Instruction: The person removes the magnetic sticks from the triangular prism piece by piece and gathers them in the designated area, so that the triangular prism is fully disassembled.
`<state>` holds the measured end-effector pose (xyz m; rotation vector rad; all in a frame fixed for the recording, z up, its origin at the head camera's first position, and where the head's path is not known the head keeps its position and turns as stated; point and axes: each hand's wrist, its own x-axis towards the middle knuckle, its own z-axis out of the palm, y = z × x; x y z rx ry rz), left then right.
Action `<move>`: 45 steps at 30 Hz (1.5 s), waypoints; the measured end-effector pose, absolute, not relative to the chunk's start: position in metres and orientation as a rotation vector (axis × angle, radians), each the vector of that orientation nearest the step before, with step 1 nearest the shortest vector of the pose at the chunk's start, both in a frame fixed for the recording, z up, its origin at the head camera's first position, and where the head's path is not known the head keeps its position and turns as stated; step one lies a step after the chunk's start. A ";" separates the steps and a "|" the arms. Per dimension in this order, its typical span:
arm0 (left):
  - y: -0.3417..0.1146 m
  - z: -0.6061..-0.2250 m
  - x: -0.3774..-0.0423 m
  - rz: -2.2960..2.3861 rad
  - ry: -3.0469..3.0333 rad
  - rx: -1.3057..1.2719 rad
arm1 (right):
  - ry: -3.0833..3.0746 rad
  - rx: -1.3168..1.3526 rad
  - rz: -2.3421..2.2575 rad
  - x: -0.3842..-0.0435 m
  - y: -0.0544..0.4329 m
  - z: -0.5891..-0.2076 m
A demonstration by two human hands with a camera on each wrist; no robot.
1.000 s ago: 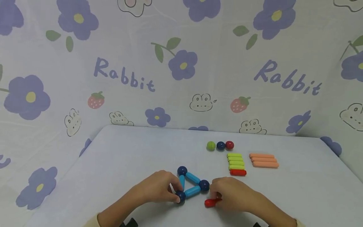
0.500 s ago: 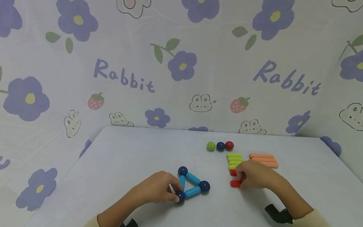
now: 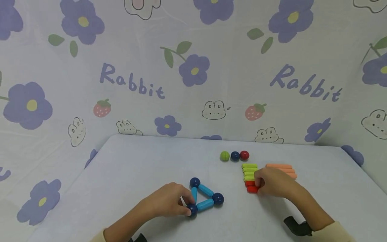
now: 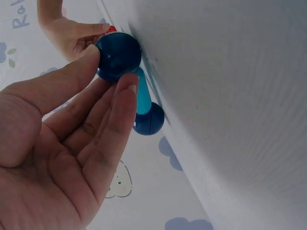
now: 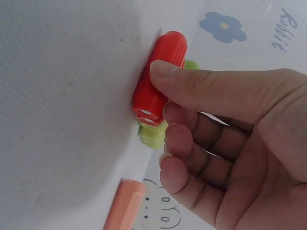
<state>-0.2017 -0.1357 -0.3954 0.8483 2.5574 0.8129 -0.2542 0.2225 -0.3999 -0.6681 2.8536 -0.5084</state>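
Observation:
Three light-blue building sticks (image 3: 205, 204) and three dark-blue balls (image 3: 218, 198) form a flat triangle in the middle of the table. My left hand (image 3: 169, 201) pinches the near-left dark-blue ball (image 4: 119, 56) between thumb and fingers. To the right, my right hand (image 3: 276, 183) holds a red building stick (image 5: 165, 50), its thumb across the side and its other fingers curled. A second red stick (image 3: 249, 184) lies right beside it, partly covered by the fingers. Beyond them is a row of yellow-green sticks (image 3: 249, 170).
Orange sticks (image 3: 278, 166) lie together just past my right hand, partly hidden by it. A green ball (image 3: 225, 156), a dark-blue ball (image 3: 235, 155) and a red ball (image 3: 244, 155) line up farther back. A patterned cloth (image 3: 136, 111) hangs behind the white table (image 3: 136, 158).
My right hand has carried the red stick from near the triangle rightward and away, up against the other red stick. The left hand stays at its ball.

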 end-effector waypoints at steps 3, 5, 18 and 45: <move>-0.136 -0.395 -0.202 0.814 2.557 0.855 | 2.860 -0.659 -0.515 -0.254 0.222 -0.400; -0.136 -0.396 -0.202 0.817 2.554 0.860 | 2.869 -0.661 -0.516 -0.253 0.221 -0.400; -0.134 -0.397 -0.202 0.812 2.536 0.847 | 2.629 -1.086 -0.670 -0.222 0.173 -0.388; -0.134 -0.397 -0.201 0.775 2.570 0.872 | 2.500 -0.929 -0.384 -0.198 0.156 -0.395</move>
